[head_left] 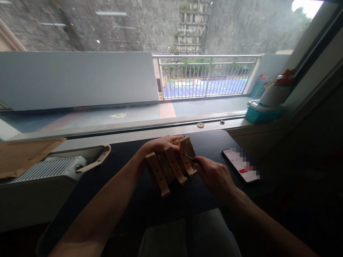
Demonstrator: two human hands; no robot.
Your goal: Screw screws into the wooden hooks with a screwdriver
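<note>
A brown piece wrapped in clear film [190, 147] rests on the dark table, with three light wooden hooks across it: a left one [158, 175], a middle one [175, 166] and a right one [184, 155]. Each hook has dark holes along its length. My left hand [163, 143] grips the far edge of the wrapped piece, its fingers partly hidden behind the hooks. In my closed right hand [213, 172] is a screwdriver [189, 157] with a thin metal shaft. Its tip meets the right hook near an upper hole.
A phone [241, 166] lies to the right on the table [211, 142]. Another wooden hook [96, 160] lies at the table's left edge, near a white radiator [53, 169] and a cardboard piece [29, 153]. On the windowsill are a yellow roll [200, 125] and a teal box [264, 112].
</note>
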